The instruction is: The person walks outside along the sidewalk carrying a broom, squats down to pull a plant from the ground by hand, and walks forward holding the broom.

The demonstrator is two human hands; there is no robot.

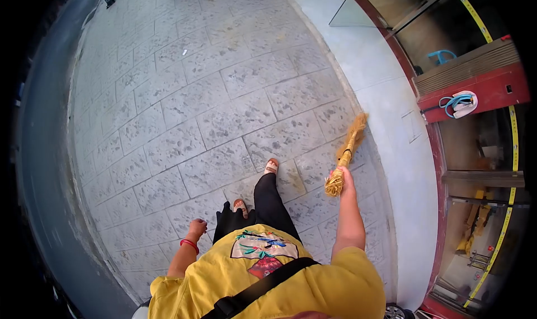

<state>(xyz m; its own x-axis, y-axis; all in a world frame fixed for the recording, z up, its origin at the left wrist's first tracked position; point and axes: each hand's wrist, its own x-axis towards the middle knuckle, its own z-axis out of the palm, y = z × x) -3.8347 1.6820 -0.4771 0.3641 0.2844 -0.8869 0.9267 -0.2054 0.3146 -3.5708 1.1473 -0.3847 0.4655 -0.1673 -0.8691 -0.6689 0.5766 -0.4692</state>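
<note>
Broom [353, 137] looks light, springy-tipped; grip its bound handle [345, 159], where right fingers [347, 176] wrap; left fingers [201, 225] half-curl, seemingly empty.

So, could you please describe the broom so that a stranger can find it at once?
On the gray stone pavement, go right to the pale strip. Near that edge, the person's right hand grips a straw broom, its fuzzy head pointing forward. Its golden, bundled straw sets it apart from the flat gray stone around it.
</note>
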